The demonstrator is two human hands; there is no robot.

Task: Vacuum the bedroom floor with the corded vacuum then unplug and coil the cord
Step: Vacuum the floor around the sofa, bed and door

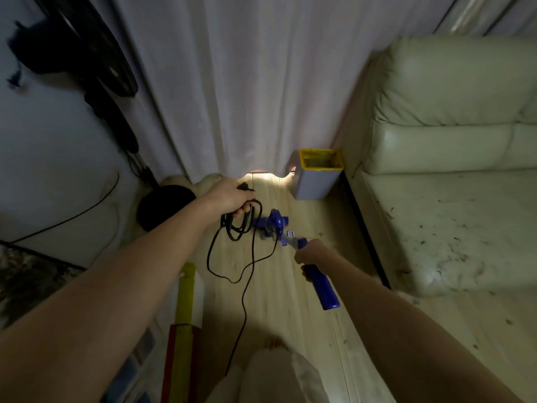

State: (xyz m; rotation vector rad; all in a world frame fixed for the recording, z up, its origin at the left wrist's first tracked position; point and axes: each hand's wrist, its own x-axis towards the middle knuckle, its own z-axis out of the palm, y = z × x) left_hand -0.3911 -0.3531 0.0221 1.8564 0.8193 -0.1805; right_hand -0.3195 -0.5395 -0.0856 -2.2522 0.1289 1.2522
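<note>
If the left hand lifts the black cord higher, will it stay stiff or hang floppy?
Probably floppy: the cord sags in loose loops below the left hand. The bunched coils may slip apart, since only the fingers hold them. It looks thin, so likely light.

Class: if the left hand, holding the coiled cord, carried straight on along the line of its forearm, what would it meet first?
Probably the white curtain: the left hand points up-picture toward its hem. Depth is unclear, so this is a judgement.

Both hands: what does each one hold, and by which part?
Left hand: black cord, gripped at its gathered loops. Right hand: blue stick vacuum, held by its handle.
</note>
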